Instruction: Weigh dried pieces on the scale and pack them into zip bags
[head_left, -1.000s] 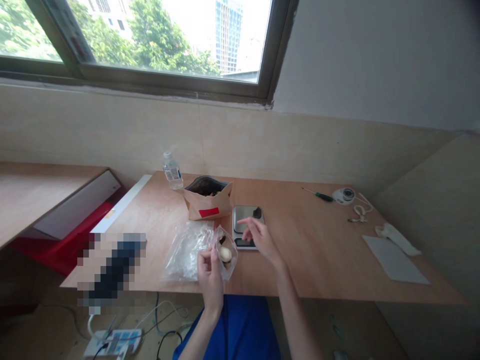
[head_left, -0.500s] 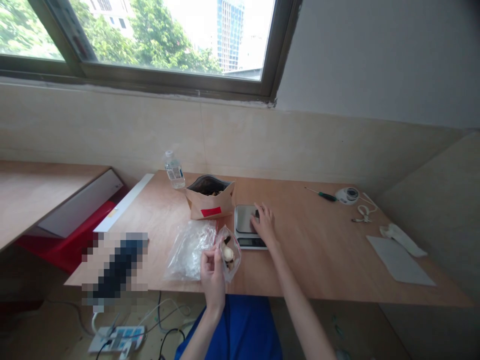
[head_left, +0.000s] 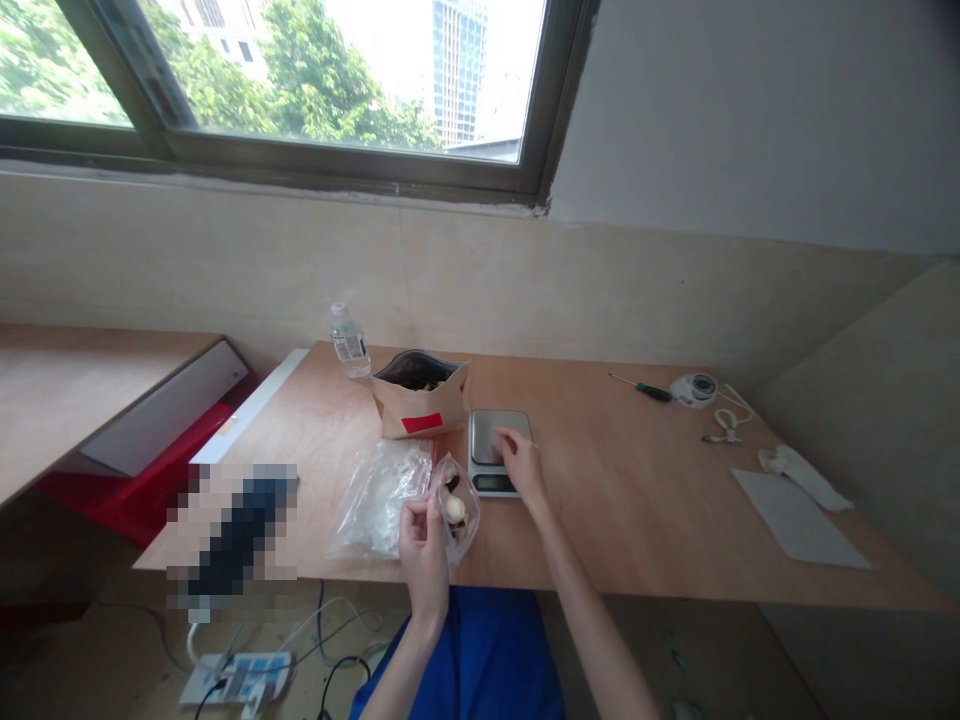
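Observation:
My left hand (head_left: 422,540) is closed on the rim of a small clear plastic bag (head_left: 456,506) with pale and dark pieces in it, held up at the table's front edge. To its right, my right hand (head_left: 519,462) hovers over a small silver kitchen scale (head_left: 484,432). Its fingers are curled together above the platform, and I cannot make out whether anything is in them. Behind the scale stands an open brown paper bag (head_left: 420,402) with a red label and dark contents.
Several empty clear bags (head_left: 377,485) lie left of the held bag. A water bottle (head_left: 348,340) stands at the back. A screwdriver (head_left: 639,388), a round white device (head_left: 694,390), a white cloth (head_left: 796,472) and a grey sheet (head_left: 799,520) lie at the right.
My right hand reached forward onto a dark piece on the scale's platform, then drew back toward me with its fingers curled. The dark piece no longer shows. My left hand kept the bag still.

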